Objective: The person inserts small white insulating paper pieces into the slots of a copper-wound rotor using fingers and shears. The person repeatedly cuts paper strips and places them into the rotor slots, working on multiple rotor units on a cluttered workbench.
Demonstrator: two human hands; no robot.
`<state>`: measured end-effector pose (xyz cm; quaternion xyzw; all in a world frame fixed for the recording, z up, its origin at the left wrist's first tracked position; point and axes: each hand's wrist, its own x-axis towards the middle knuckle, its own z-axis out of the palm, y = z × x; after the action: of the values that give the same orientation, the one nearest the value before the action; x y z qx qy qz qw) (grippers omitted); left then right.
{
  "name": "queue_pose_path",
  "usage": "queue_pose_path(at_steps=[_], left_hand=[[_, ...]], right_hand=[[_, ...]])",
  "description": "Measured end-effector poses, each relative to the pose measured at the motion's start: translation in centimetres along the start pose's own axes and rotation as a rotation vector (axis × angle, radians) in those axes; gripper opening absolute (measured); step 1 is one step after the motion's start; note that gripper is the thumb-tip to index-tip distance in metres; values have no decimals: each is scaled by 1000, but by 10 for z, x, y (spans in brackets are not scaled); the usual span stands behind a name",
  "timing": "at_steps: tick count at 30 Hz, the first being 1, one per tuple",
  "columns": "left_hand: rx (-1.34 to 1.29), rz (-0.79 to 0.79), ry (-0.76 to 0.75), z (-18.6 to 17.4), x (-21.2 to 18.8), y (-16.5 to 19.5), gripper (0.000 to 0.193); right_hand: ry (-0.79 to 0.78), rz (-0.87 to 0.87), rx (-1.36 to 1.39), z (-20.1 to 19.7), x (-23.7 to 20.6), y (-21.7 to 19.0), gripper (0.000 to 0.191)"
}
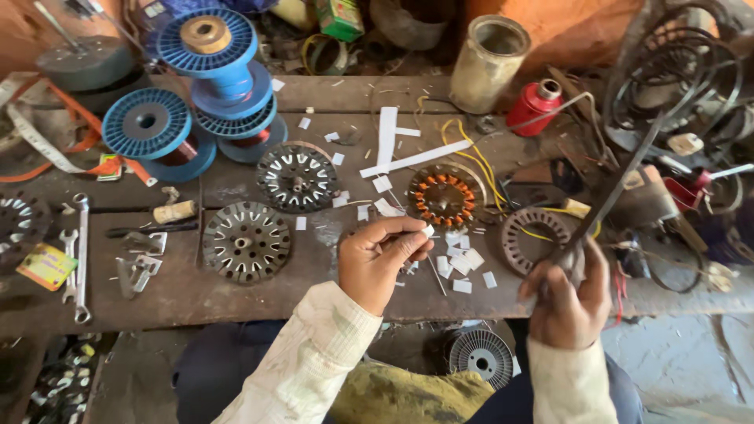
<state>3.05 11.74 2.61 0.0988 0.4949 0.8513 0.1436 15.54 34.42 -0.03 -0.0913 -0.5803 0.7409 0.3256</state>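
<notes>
Worn, dark wooden planks make up the desk, grimy and scattered with white paper scraps, set against an orange wall.

The left hand hovers over the desk's middle, its fingers pinched narrow on a small white paper slip. The right hand is curled in a fist round a long, thin dark metal strip that slants up to the right; its fingers are wrapped tight on the strip's lower end. Both sleeves are pale and stained.

Three bare round stator cores of stacked grey steel, each with slotted teeth round the rim, lie on the desk: one above another on the left, and a ring-shaped one just left of the right hand. A fourth stator, wound with orange copper coils and trailing yellow wires, sits between them, just above the left hand. A fifth finned disc lies below the desk edge.

Four blue plastic wire spools stand stacked at the upper left. A red spool and a dull cylindrical tin stand at the back. Two steel spanners lie on the left. Long white paper strips cross near the centre.
</notes>
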Motion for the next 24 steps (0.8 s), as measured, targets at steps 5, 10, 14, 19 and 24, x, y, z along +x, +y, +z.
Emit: queue_pose_path(at_steps=[5,10,14,19,24], left_hand=[[-2,42,81,-6,10,19,13],[-61,7,136,-10,14,32,15],[26,-1,208,-14,14,36,16],[44,55,290,-10,10,34,17],[1,19,298,-9,11,34,15]], right_hand=[[-232,493,272,48,-15,11,81],[-608,473,164,80,-37,24,98],[-617,557,192,91,-49,22,96],[-587,594,176,91,-54,18,91],[-596,644,230,86,-50,24,79]])
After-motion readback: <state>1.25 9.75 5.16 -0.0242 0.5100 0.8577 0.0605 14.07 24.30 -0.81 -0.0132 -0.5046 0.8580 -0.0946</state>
